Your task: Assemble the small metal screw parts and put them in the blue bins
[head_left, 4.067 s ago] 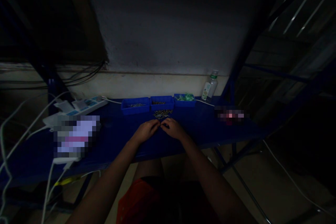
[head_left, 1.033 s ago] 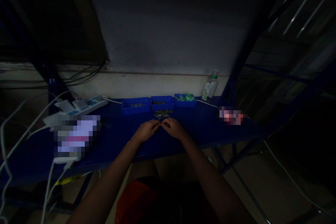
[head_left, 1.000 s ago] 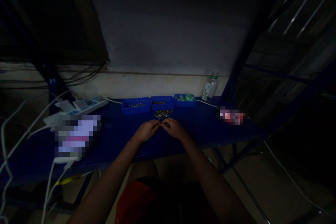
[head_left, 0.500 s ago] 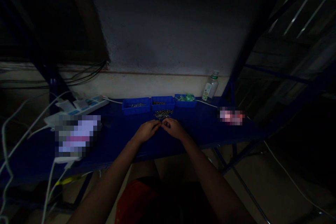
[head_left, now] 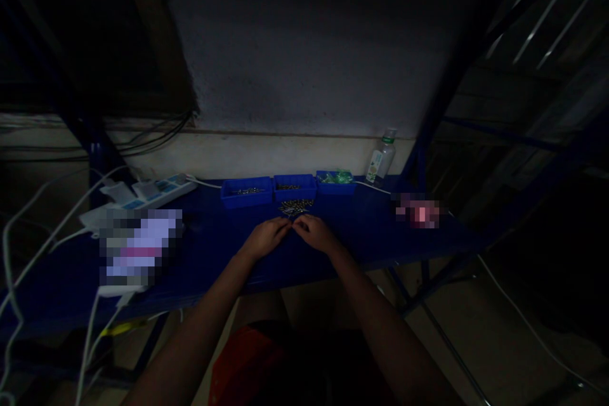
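Note:
My left hand (head_left: 269, 237) and my right hand (head_left: 314, 232) meet fingertip to fingertip over the blue table (head_left: 209, 235). Both are closed, with the fingers pinched together; whatever lies between them is too small and dark to name. Just beyond the fingertips is a pile of small metal pieces (head_left: 297, 205), shiny and slender like screws or rivets. Behind it stand a left blue bin (head_left: 247, 200) with slim silvery pieces, a middle blue bin (head_left: 295, 195) with small darker metal pieces, and a right blue bin (head_left: 335, 189) holding green clear plastic (head_left: 343, 177).
A clear bottle (head_left: 381, 160) with a green band stands by the wall. On the left are a power strip (head_left: 174, 185) with plugs and cables, and a blurred-out device (head_left: 143, 244). Another blurred-out item (head_left: 421, 210) lies at the right. Blue frame posts rise at both sides.
The fingers of my right hand have shifted slightly and look a little flatter. My left hand stays almost in place. The pile and the bins look the same.

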Action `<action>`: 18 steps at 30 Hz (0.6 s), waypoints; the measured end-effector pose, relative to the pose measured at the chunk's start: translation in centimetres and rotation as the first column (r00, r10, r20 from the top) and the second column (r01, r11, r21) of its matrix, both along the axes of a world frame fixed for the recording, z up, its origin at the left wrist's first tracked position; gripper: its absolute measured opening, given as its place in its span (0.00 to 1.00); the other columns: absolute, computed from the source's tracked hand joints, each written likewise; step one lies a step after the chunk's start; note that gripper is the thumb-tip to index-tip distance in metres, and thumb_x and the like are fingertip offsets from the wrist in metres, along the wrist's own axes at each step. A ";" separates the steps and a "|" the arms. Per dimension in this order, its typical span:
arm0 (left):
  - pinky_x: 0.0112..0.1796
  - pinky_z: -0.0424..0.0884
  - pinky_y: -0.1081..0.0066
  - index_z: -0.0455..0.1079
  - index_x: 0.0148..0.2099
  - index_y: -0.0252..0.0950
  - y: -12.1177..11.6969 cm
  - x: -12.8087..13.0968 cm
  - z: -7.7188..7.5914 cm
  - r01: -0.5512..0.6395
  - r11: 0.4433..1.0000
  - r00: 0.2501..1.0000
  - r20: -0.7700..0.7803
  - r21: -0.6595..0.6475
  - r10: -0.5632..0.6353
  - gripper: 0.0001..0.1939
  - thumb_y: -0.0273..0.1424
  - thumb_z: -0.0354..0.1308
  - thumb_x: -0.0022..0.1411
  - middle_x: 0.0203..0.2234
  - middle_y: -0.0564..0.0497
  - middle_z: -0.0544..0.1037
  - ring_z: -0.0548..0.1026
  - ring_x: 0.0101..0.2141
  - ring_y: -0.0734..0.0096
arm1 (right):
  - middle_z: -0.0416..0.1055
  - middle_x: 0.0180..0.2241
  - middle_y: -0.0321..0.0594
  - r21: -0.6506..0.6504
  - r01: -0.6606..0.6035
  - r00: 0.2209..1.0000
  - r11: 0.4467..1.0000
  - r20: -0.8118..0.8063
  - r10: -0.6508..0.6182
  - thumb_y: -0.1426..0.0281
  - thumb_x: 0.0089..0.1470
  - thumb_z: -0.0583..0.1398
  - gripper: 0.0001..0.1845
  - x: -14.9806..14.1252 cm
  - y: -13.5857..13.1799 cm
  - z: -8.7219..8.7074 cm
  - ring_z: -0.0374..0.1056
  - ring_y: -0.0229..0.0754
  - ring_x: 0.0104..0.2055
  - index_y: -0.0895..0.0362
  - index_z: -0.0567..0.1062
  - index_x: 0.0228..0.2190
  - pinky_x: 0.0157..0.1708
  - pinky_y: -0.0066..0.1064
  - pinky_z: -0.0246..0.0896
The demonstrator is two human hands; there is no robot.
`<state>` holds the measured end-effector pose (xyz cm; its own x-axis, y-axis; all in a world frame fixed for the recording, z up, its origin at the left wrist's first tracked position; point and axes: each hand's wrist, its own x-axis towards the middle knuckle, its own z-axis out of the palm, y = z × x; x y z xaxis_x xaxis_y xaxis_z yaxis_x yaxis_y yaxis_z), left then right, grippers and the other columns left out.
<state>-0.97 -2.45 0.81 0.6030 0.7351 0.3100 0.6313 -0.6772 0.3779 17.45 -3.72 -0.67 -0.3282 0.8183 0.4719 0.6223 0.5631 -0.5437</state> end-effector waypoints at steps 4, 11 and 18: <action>0.37 0.63 0.72 0.67 0.40 0.39 -0.1 0.0 0.1 -0.005 1.000 1.000 -0.012 0.001 0.005 0.14 0.36 0.42 0.64 0.32 0.50 0.72 0.70 0.34 0.69 | 0.68 0.29 0.36 -0.006 -0.001 1.000 1.000 -0.010 0.001 0.67 0.53 0.53 0.07 0.0 0.1 -0.1 0.62 0.34 0.31 0.56 0.70 0.30 0.33 0.25 0.55; 0.36 0.63 0.72 0.67 0.39 0.38 -0.1 0.0 0.1 0.001 1.000 1.000 -0.012 -0.001 -0.001 0.14 0.36 0.41 0.64 0.32 0.50 0.72 0.70 0.34 0.69 | 0.69 0.30 0.35 -0.017 -0.001 0.999 1.000 -0.039 0.000 0.66 0.52 0.54 0.07 0.0 0.2 -0.3 0.63 0.33 0.30 0.57 0.70 0.32 0.33 0.24 0.56; 0.35 0.63 0.73 0.67 0.38 0.39 0.0 0.0 0.1 -0.005 1.000 1.000 -0.006 -0.004 0.005 0.14 0.36 0.41 0.63 0.33 0.51 0.72 0.70 0.34 0.69 | 0.70 0.29 0.36 -0.039 0.014 0.999 0.999 -0.036 -0.015 0.65 0.53 0.54 0.09 0.1 0.0 -0.1 0.63 0.33 0.29 0.57 0.70 0.31 0.32 0.24 0.56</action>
